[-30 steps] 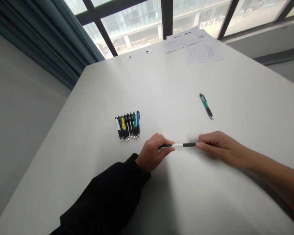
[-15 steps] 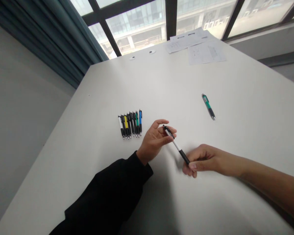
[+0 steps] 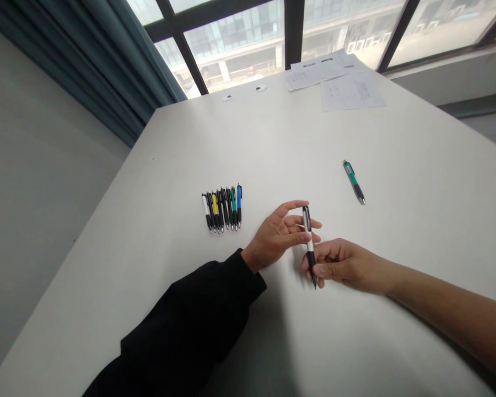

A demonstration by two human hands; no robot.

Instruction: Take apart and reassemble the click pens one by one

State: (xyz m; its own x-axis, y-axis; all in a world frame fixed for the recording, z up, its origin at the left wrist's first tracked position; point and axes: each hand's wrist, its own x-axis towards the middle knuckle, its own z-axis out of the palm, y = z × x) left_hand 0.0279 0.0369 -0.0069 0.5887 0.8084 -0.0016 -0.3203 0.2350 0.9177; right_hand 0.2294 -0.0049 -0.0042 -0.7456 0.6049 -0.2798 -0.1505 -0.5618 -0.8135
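A white pen with a black grip is held between both hands, nearly upright in the view with its tip toward me. My left hand grips the barrel between thumb and fingers, its index finger at the pen's top end. Lower down, my right hand pinches the black grip close to the tip. Left of my hands, a row of several pens lies side by side, with white, black, yellow, green and blue barrels. A green pen lies alone beyond my right hand.
All of this is on a white table. Printed sheets of paper lie at its far end by the window. Two small white discs with dark spots, one of them an eye-like disc, sit near the far edge. A blue-grey curtain hangs at left.
The white pen has swung from a slant to nearly upright, and its tip now shows below my right fingers. My left hand has moved right, with its index finger now at the pen's top.
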